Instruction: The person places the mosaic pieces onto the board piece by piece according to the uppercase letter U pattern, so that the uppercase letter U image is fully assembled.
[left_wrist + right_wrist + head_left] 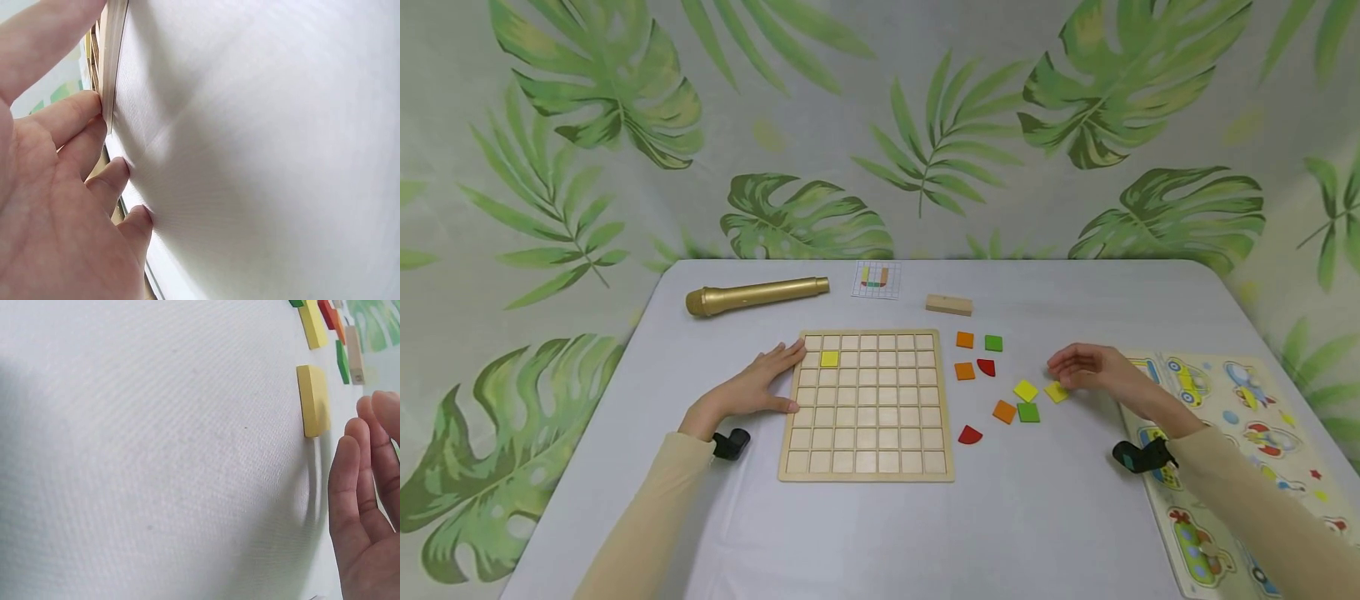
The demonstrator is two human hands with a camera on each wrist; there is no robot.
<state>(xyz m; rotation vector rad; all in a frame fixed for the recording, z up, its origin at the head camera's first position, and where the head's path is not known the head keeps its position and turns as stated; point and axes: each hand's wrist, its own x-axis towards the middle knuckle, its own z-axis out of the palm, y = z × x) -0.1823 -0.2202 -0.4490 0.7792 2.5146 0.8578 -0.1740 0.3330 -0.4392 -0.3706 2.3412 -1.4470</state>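
Observation:
A wooden grid board (865,477) lies flat on the table, with one yellow square tile (830,358) in its second row near the left. My left hand (752,383) rests at the board's left edge, fingers and thumb spread; in the left wrist view the fingertips (90,107) touch the wooden side. Over the table at the right, my right hand (1097,372) hovers with loosely bent fingers and nothing visible in them. Just beside its fingertips lies a loose yellow square tile (1057,392), apart from the fingers in the right wrist view. Another yellow tile (1026,391) lies to its left.
Between board and right hand lie orange tiles (1004,411), green tiles (1028,412) and red quarter-round pieces (970,435). Behind are a gold microphone (760,295), a pattern card (876,280) and a wooden block (949,305). A picture puzzle board (1225,417) lies under the right forearm.

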